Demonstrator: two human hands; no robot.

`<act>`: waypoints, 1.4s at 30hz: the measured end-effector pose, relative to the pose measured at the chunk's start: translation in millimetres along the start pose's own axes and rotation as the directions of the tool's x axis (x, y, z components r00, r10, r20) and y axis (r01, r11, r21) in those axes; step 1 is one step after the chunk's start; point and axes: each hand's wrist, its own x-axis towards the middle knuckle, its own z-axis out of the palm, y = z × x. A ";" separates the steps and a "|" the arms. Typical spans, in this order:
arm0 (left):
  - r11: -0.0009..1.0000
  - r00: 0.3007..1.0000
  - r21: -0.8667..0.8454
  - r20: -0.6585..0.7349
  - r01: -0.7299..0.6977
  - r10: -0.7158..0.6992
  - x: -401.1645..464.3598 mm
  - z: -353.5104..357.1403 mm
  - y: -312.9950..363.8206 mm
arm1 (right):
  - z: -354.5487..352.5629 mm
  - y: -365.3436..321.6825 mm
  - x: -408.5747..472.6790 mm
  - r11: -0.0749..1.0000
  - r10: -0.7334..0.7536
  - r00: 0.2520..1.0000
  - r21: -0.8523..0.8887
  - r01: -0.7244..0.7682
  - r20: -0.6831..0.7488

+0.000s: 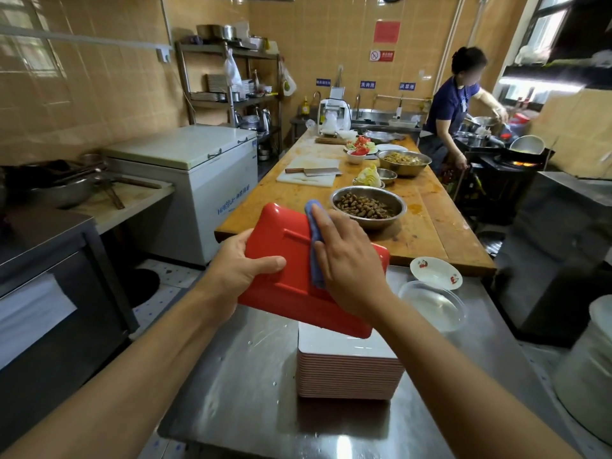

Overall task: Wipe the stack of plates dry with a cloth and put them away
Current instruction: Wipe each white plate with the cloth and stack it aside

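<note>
While my left hand grips the red plate tilted above the stack of plates at six o'clock on the steel tabletop, my right hand presses the blue cloth flat against its underside.

One red plate, one cloth

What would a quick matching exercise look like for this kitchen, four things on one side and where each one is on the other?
Things:
1. red plate
2. blue cloth
3. stack of plates
4. cleaver

Places:
A. on the white cutting board
B. gripped at its edge by the left hand
C. on the steel counter
D. under the right hand

Pairs: 1-B, 2-D, 3-C, 4-A
</note>
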 end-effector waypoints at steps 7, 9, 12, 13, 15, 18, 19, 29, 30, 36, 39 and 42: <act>0.985 0.991 -0.133 -0.066 0.109 -0.119 -6.0 -13.7 -8.3 | -6.7 33.3 -22.6 0.962 0.195 0.979 0.185 -0.202 0.059; 0.974 0.984 -0.178 -0.080 0.142 -0.158 -6.2 -12.1 -11.2 | -6.7 30.3 -26.0 0.952 0.204 0.977 0.221 -0.211 0.055; 0.940 0.966 -0.278 -0.105 0.200 -0.237 -4.6 -9.4 -14.5 | -2.8 26.5 -43.0 0.958 0.177 0.982 0.219 -0.186 0.061; 0.924 0.958 -0.314 -0.106 0.220 -0.265 -4.1 -8.7 -15.4 | -1.3 25.8 -50.5 0.960 0.162 0.985 0.223 -0.172 0.063; 0.891 0.941 -0.375 -0.115 0.256 -0.319 -2.6 -7.3 -17.4 | 2.2 24.1 -62.9 0.959 0.146 0.989 0.238 -0.151 0.037; 0.839 0.913 -0.457 -0.122 0.296 -0.389 -2.3 -3.3 -19.0 | 8.2 20.4 -70.7 0.968 0.152 0.986 0.211 -0.136 -0.063; 0.821 0.904 -0.481 -0.124 0.307 -0.410 -3.3 -0.7 -19.2 | 10.7 17.9 -71.9 0.977 0.144 0.985 0.169 -0.127 -0.098; 0.651 0.879 -0.700 -0.071 0.293 -0.471 -15.6 15.3 -27.0 | 62.6 -60.4 -65.3 0.986 -0.123 0.986 0.098 0.134 -0.112; 0.635 0.877 -0.715 -0.065 0.293 -0.477 -16.8 12.6 -28.0 | 64.3 -65.2 -61.8 0.986 -0.116 0.988 0.106 0.126 -0.098; 0.703 0.898 -0.678 -0.147 0.215 -0.416 -22.8 -1.9 -34.6 | 59.8 -64.1 -28.5 0.999 -0.035 0.997 0.039 0.032 0.071; 0.702 0.858 -0.682 -0.219 0.206 -0.465 -26.1 -12.7 -41.1 | 60.8 -45.1 -19.0 0.999 0.034 0.992 0.016 -0.037 0.122; 0.688 0.837 -0.693 -0.230 0.217 -0.496 -31.3 -29.0 -45.3 | 62.3 -23.4 -20.9 0.996 0.080 0.990 0.017 -0.083 0.113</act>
